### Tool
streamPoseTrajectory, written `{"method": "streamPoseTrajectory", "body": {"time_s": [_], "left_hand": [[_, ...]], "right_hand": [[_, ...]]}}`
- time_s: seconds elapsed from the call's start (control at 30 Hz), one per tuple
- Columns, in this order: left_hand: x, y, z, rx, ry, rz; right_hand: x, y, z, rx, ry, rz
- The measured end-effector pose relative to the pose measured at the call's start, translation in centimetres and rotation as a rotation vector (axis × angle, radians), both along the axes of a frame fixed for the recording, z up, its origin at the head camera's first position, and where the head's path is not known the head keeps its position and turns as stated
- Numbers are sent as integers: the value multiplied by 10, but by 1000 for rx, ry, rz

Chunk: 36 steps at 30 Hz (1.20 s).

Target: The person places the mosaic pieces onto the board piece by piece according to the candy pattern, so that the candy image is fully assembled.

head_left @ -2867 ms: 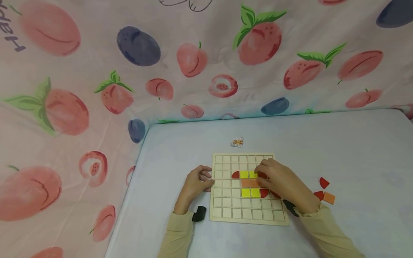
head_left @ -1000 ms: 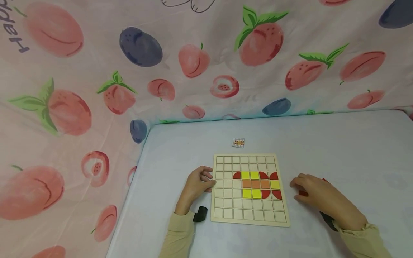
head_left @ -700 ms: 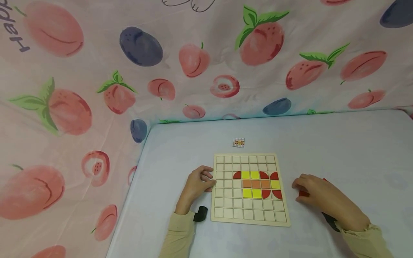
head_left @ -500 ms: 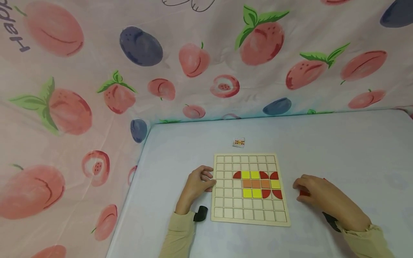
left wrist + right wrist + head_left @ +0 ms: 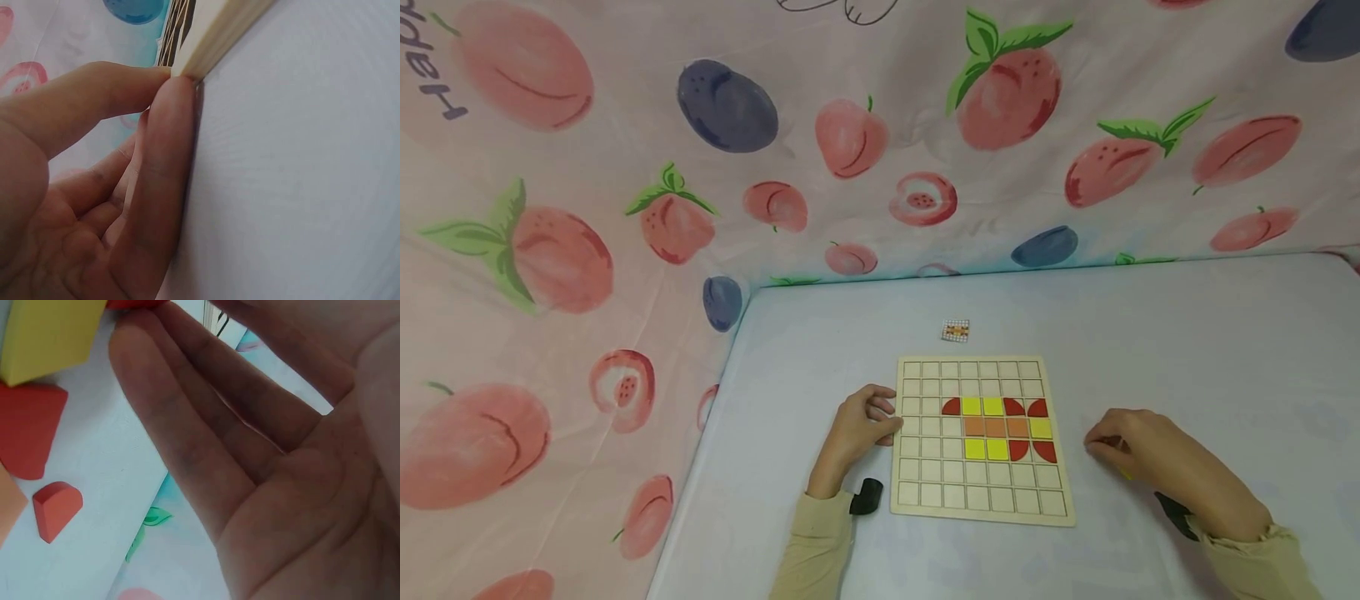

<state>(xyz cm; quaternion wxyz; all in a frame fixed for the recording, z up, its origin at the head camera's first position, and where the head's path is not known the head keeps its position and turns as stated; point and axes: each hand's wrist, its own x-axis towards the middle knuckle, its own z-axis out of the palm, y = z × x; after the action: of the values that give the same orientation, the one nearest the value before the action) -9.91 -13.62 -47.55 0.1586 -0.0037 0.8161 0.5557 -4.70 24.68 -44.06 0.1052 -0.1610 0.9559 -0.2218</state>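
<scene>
The pale gridded board (image 5: 932, 472) lies flat, with red quarter-round, yellow and orange square pieces in its middle and right cells. My left hand (image 5: 852, 425) grips its left edge; in the left wrist view two fingertips of that hand (image 5: 144, 150) meet at the board's edge (image 5: 215, 31). To the right of the board, my right hand (image 5: 1165, 454) is low over the table, fingertips together. In the right wrist view a red piece (image 5: 134, 302) shows at the fingertips of that hand (image 5: 231, 431), partly cut off by the frame. The thumb tip is out of that view.
A small patterned card (image 5: 956, 331) lies behind the board. Beside my right hand are a yellow piece (image 5: 50, 337), a larger-looking red piece (image 5: 31, 428), a small red piece (image 5: 57, 509) and an orange piece (image 5: 9, 503). Fruit-print cloth (image 5: 850, 212) hangs behind the table.
My right hand has left the board and moved right to the loose pieces. More red pieces, an orange and a yellow one show on the board's right side. The left hand has stayed at the edge.
</scene>
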Motion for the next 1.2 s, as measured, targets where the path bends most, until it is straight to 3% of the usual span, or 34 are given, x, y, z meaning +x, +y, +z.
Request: {"method": "streamPoseTrajectory", "body": {"time_s": [0.63, 1.03, 1.2], "left_hand": [[0, 0, -1, 13, 19, -4], [0, 0, -2, 2, 14, -2], [-1, 0, 0, 0, 6, 7]], "right_hand": [[-6, 2, -1, 51, -30, -14], [-1, -3, 3, 18, 50, 3], [-1, -9, 6, 6, 138, 0]]}}
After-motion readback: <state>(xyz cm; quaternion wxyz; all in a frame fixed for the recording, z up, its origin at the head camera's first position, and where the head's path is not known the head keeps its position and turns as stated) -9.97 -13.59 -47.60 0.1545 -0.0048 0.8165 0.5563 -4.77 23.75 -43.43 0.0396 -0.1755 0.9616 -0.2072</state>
